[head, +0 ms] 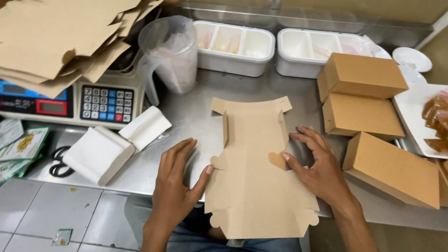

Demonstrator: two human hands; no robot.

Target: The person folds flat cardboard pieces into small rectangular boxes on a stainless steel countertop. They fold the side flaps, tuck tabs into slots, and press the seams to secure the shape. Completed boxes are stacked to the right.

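Bare steel counter [196, 116] lay open at twelve o'clock from the flat brown cardboard box blank [256, 172], up to two white divided plastic tubs [233, 46] along the back wall. At ten o'clock a clear plastic measuring jug [170, 53] stood in the way, with a digital weighing scale [93, 102] under a heap of flat cardboard sheets [60, 37] beyond it. At nine o'clock two white folded paper stacks [100, 154] narrowed the gap beside the left hand [175, 186]. From one to four o'clock three folded brown cardboard boxes [364, 112] walled off the right hand [317, 168].
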